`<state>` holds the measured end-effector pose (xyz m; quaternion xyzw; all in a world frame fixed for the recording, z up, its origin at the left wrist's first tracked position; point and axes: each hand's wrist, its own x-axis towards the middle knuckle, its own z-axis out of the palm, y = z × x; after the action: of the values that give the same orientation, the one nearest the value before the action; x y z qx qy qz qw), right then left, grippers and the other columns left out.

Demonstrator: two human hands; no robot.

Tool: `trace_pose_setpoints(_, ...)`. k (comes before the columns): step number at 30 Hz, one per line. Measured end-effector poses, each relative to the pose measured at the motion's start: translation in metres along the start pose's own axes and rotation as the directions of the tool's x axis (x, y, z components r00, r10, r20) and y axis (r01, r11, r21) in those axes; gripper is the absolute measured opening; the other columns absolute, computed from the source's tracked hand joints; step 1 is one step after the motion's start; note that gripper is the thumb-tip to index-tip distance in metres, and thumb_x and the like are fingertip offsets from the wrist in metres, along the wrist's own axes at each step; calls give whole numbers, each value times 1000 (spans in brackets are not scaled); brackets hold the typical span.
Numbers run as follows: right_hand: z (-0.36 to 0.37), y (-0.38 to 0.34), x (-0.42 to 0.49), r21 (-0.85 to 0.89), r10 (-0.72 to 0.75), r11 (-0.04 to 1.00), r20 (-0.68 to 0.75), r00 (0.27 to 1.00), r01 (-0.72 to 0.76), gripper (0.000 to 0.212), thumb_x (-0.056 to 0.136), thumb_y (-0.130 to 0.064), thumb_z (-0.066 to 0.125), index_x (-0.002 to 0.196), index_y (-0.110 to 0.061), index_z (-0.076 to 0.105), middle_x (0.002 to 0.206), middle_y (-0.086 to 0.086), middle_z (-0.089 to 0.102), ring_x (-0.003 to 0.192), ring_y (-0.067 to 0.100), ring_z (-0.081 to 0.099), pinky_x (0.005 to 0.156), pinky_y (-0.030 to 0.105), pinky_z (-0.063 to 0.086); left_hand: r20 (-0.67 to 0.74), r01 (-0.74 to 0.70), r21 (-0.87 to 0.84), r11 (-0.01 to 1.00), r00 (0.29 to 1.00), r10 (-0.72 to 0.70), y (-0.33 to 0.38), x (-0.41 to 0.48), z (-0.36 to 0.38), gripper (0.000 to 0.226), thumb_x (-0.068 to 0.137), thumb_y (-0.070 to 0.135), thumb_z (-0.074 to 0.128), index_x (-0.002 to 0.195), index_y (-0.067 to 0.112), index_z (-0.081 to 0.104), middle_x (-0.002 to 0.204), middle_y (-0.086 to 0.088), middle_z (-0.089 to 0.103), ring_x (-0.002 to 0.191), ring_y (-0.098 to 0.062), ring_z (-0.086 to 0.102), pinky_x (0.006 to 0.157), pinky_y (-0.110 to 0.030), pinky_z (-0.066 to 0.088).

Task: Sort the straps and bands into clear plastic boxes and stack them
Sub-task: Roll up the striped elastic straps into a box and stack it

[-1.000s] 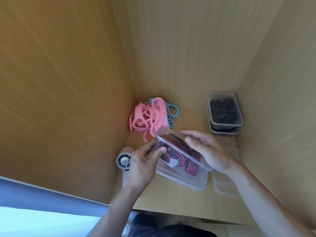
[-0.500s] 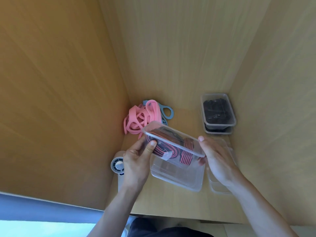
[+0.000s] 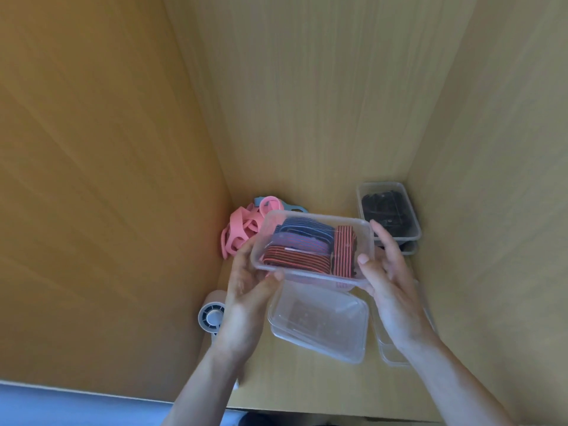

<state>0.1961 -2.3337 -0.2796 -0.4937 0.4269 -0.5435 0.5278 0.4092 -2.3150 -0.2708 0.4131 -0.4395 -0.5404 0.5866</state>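
Clear box (image 3: 363,238) of striped straps (image 3: 295,259)

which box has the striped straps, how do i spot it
Inside the wooden alcove, the left hand and right hand hold one clear box in the air. Unlike the box of black straps behind and the box resting below, it holds red and blue striped straps.

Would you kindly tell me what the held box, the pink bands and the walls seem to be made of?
The held box looks like thin glossy clear plastic: the straps show through. The pink bands seem matte rubber or silicone, lying in limp loops. The walls look like wood or laminate, with visible grain.
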Motion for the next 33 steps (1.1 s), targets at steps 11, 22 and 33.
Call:
trace_pose_setpoints(11, -11, 0, -2, -120, -68, 989, 151, 986, 86, 68, 95, -41, 57, 155, -47, 25, 157, -8, 43, 146, 14, 39, 117, 47, 34, 10, -1, 233, 972, 1000, -1, 2, 6, -5, 71, 84, 16, 74, 148, 31, 48, 148, 9, 53, 142, -11, 43, 116, -56, 36)
trace_pose_setpoints(22, -20, 4, -3, -79, -70, 994, 69, 995, 76, 68, 97, -19, 56, 156, -37, 27, 150, -4, 53, 138, 13, 50, 100, 16, 45, 26, 53, 287, 956, 998, -63, -3, 26, 6, 68, 78, 22, 78, 130, 59, 56, 142, 23, 56, 138, 2, 45, 118, -47, 35)
trace_pose_setpoints(33, -44, 7, -8, -97, -2, 995, -105, 994, -8, 91, 86, -31, 72, 154, -50, 14, 143, -4, 57, 131, 15, 56, 98, 19, 47, 50, 126, 92, 988, 990, -131, -17, 99, 57, 58, 85, 18, 77, 138, 26, 56, 133, -4, 66, 129, -23, 59, 111, -52, 44)
